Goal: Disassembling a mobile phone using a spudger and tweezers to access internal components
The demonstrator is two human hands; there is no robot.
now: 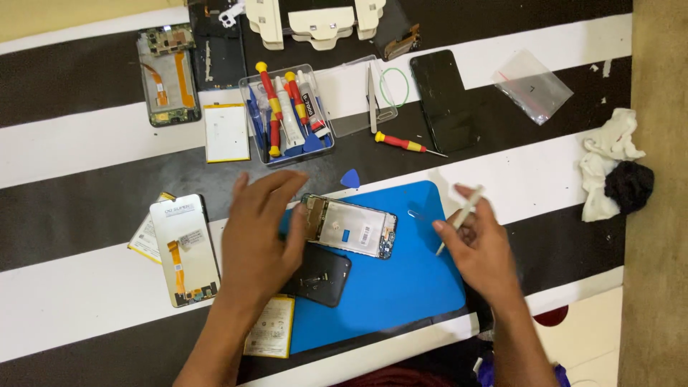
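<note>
Left hand spread flat, fingers splayed, beside opened phone frame lying on blue mat, black back cover just below it, right hand pinching thin white tool over mat's right edge

2 opened phones, 2 batteries, 1 loose screwdriver, 1 blue mat, 2 hands

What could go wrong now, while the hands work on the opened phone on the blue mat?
The left hand lies against the opened phone, so it might push it off the blue mat. The thin tool in the right hand could scratch exposed parts. The loose screwdriver may roll.
</note>
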